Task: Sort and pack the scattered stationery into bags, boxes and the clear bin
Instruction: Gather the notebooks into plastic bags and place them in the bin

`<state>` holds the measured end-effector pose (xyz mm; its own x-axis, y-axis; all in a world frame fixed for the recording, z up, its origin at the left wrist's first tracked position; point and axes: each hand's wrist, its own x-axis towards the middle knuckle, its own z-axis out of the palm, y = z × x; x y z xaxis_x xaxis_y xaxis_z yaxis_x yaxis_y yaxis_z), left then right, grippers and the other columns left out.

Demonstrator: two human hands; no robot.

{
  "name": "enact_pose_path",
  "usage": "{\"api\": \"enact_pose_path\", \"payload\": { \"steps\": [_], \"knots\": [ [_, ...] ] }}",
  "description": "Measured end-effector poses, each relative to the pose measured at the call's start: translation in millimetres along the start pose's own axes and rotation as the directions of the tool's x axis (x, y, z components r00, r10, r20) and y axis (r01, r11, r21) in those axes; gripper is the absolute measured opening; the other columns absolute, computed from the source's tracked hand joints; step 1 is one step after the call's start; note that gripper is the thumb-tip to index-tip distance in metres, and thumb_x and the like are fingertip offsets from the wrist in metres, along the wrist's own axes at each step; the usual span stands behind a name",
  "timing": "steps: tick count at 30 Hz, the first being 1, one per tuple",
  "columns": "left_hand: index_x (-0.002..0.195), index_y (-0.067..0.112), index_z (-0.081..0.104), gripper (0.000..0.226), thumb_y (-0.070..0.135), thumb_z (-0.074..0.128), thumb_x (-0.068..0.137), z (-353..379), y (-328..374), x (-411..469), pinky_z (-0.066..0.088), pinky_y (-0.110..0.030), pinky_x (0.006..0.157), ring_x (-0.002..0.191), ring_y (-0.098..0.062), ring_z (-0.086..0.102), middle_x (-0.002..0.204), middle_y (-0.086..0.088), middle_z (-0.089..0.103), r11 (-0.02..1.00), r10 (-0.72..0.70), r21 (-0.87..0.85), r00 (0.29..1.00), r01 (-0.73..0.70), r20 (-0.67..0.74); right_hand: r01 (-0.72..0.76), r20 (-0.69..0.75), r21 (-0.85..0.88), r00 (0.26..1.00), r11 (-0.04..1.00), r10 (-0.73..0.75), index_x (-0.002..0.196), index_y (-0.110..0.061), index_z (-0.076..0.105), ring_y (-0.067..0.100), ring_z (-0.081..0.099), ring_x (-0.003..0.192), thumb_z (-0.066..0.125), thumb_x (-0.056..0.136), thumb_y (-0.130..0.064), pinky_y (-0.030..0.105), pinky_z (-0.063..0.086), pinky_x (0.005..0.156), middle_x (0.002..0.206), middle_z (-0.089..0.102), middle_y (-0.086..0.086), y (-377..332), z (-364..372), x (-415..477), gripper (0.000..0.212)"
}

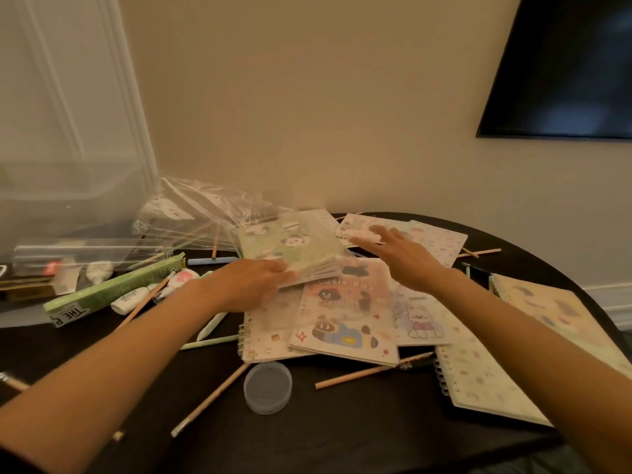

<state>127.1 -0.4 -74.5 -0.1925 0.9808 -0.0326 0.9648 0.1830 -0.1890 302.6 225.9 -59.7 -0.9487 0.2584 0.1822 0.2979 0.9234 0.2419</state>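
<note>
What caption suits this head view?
Left hand grips a stack of panda notebooks while the open right hand hovers above the cluttered dark table.

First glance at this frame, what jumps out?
The left hand grips a stack of panda notebooks mid-table, over a sprawl of cartoon notebooks. The right hand hovers open beside it. Loose pencils litter the dark table; the clear bin sits far left.
</note>
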Motion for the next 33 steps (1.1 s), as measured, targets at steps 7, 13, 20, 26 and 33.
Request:
{"api": "enact_pose_path", "payload": {
  "steps": [7,13,20,26,33],
  "knots": [
    [0.143,0.033,0.029,0.044,0.025,0.024,0.100,-3.7,-14.7,-26.0,0.007,-0.024,0.113,0.141,-0.009,0.013,0.156,0.009,0.009,0.993,-0.010,-0.118,0.997,0.019,0.080,0.333,0.045,-0.116,0.943,0.936,-0.329,0.139,-0.042,-0.012,0.016,-0.005,0.144,0.036,0.100,-0.033,0.031,0.023,0.112,0.151,-0.020,-0.006,3.0,17.1,1.0,0.063],
    [0.138,0.032,0.040,0.056,0.015,0.050,0.085,2.6,-15.0,-30.0,0.019,-0.028,0.112,0.139,-0.013,0.021,0.153,0.007,0.021,0.988,-0.093,-0.123,0.996,0.094,0.013,0.135,0.009,0.325,0.989,0.936,-0.146,0.137,-0.032,0.042,0.016,0.011,0.143,0.035,0.100,-0.022,0.031,0.020,0.113,0.152,0.027,-0.006,-4.9,29.1,0.0,0.039],
    [0.105,0.014,0.069,0.025,0.027,0.053,0.092,21.4,-10.7,-22.3,0.036,-0.020,0.083,0.106,-0.012,0.049,0.123,0.004,0.049,0.978,-0.061,-0.207,0.935,-0.013,-0.349,-0.044,-0.090,0.713,0.984,0.700,0.154,0.104,-0.005,0.067,0.018,0.035,0.129,0.037,0.100,-0.022,0.018,0.020,0.099,0.114,0.056,-0.003,-24.3,24.3,13.6,0.035],
    [0.067,0.010,0.072,0.023,0.017,0.062,0.087,18.1,-18.3,-16.4,0.041,-0.014,0.070,0.076,-0.001,0.057,0.081,0.010,0.063,0.540,-0.562,-0.830,0.793,0.137,-0.235,-0.269,0.092,0.916,0.862,0.296,0.498,0.067,-0.006,0.064,0.018,0.057,0.082,0.039,0.098,-0.018,0.038,0.044,0.085,0.087,0.066,0.011,-43.5,22.8,34.9,0.042],
    [0.054,-0.001,0.055,0.036,0.010,0.054,0.088,22.4,-15.7,3.8,0.045,-0.020,0.052,0.050,-0.020,0.046,0.052,-0.013,0.051,0.157,-0.800,-0.943,0.598,0.293,0.053,-0.490,0.248,0.825,0.763,0.283,0.597,0.062,-0.011,0.052,0.021,0.053,0.069,0.045,0.092,-0.014,0.033,0.047,0.069,0.074,0.058,0.010,-41.0,29.7,64.5,0.031]
  ]
}}
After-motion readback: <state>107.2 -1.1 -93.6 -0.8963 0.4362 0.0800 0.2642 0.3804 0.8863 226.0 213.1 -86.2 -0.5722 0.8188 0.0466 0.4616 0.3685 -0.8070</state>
